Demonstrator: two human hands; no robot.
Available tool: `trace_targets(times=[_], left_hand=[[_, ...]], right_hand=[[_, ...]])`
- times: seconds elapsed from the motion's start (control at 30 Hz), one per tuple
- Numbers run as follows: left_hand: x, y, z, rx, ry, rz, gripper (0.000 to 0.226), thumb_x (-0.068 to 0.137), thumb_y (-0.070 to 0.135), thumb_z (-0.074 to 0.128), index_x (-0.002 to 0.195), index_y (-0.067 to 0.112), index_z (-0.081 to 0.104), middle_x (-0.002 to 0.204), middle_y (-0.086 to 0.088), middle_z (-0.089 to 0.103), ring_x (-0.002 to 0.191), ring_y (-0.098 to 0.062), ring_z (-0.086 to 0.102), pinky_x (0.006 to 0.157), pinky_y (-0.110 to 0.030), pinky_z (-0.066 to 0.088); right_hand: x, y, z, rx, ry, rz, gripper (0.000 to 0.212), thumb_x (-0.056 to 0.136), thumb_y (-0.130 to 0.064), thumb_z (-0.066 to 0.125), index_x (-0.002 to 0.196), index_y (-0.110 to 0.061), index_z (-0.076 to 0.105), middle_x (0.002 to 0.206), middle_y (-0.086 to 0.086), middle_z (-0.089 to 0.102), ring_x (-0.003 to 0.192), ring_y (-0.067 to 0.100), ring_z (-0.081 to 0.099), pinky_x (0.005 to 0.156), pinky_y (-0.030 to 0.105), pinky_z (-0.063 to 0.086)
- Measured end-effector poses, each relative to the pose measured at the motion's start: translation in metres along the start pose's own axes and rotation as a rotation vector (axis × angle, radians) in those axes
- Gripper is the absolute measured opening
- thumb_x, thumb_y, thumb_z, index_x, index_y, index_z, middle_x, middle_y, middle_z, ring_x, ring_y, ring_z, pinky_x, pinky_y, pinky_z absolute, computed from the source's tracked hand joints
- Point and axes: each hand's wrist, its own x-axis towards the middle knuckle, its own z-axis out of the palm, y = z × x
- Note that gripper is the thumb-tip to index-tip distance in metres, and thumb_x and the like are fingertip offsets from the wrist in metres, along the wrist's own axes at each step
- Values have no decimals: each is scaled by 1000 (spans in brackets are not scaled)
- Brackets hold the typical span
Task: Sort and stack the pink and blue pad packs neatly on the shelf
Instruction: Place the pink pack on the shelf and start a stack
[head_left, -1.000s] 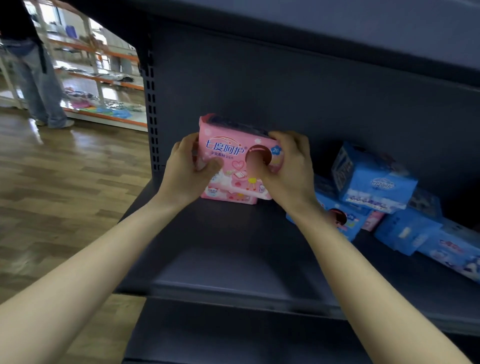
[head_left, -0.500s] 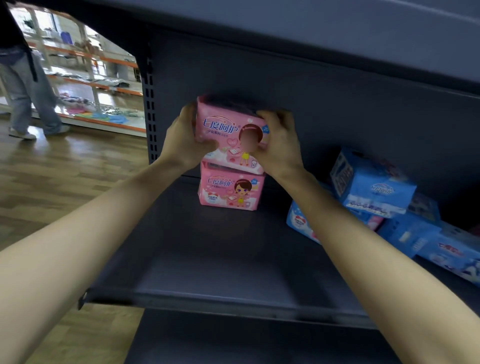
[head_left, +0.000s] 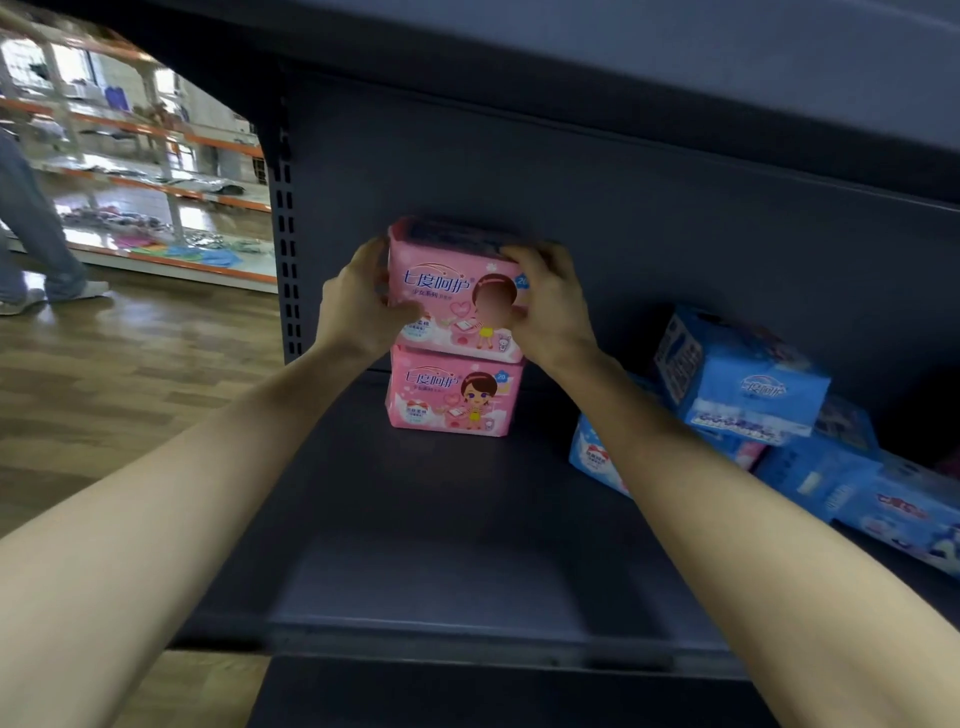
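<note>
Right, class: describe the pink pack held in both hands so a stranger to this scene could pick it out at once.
On the dark shelf, go left to the slotted upright. Two pink packs are stacked there. Yours is the upper pink pack, held between the left hand and right hand, unlike the lower pink pack.

Floor (head_left: 130, 374): brown wood-pattern planks, glossy where they meet the far racks
Person (head_left: 36, 223): at the left edge, only the legs in view, blue jeans, mid-stride
Shoes (head_left: 93, 288): light-coloured, on the floor
Far racks (head_left: 171, 137): pale uprights carrying orange-edged boards on several levels
Bottom board (head_left: 208, 260): orange front edge, colourful cloth-like goods lying on it, too blurred to name
Upper boards: grey and dark items, indistinct
</note>
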Motion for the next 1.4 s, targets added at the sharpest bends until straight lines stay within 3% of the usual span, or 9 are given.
trace_targets(times=[0.17,0.43,0.57,0.67,0.8,1.03,1.17,1.27,1.4], left_hand=[[0,-9,7,-36,24,6,54,73,6,70,123,19,54,103,4,69,90,-14,66,86,-33,54],[2,-14,13,-30,15,-3,52,76,4,66,123,23,56,99,6,70,86,-13,66,83,-26,51],[6,-14,14,-27,-16,5,50,78,3,63,123,23,56,96,9,68,85,-11,66,82,-26,52],[8,-14,15,-44,-30,1,55,80,3,64,128,25,53,97,11,66,83,-6,63,78,-20,50],[8,-17,18,-71,-57,11,60,79,-1,61,131,26,50,99,10,66,89,-7,63,75,-17,48],[12,-25,22,-94,-66,12,64,81,0,60,138,24,44,112,6,67,100,-9,63,83,-24,52],[13,-25,22,-23,-83,19,62,82,3,59,138,22,43,119,6,64,107,-10,61,78,-16,45],[15,-22,20,66,-84,24,61,80,4,62,137,14,41,123,-1,61,113,-18,57,82,-20,40],[13,-6,16,276,-17,91,66,80,7,64,139,12,35,135,-13,43,123,-33,42,90,-39,40]], right_hand=[[3,1,4,-6,-11,-18,60,80,5,63,136,-11,47,142,11,34,125,27,44,101,28,39],[6,8,12,38,-26,10,62,78,10,61,135,-9,48,142,14,35,127,30,43,102,39,44],[7,13,14,17,-35,38,62,79,7,64,136,-10,47,142,12,35,128,27,42,104,28,39],[8,15,13,7,-39,36,59,82,3,64,136,-11,46,142,11,35,128,26,43,102,28,39],[10,17,11,7,-57,49,60,82,5,62,137,-12,45,143,10,34,127,26,43,100,26,39],[13,18,14,7,-79,58,60,82,4,63,137,-12,44,142,11,34,125,27,46,102,35,45],[14,19,15,-7,-83,61,61,81,5,63,136,-12,44,142,10,34,123,28,47,99,36,46],[14,18,15,-29,-90,64,59,82,3,62,136,-14,44,142,9,34,123,31,45,99,42,46],[13,13,10,-125,-107,73,56,87,-9,61,138,-16,41,144,9,35,131,33,32,105,42,38]])
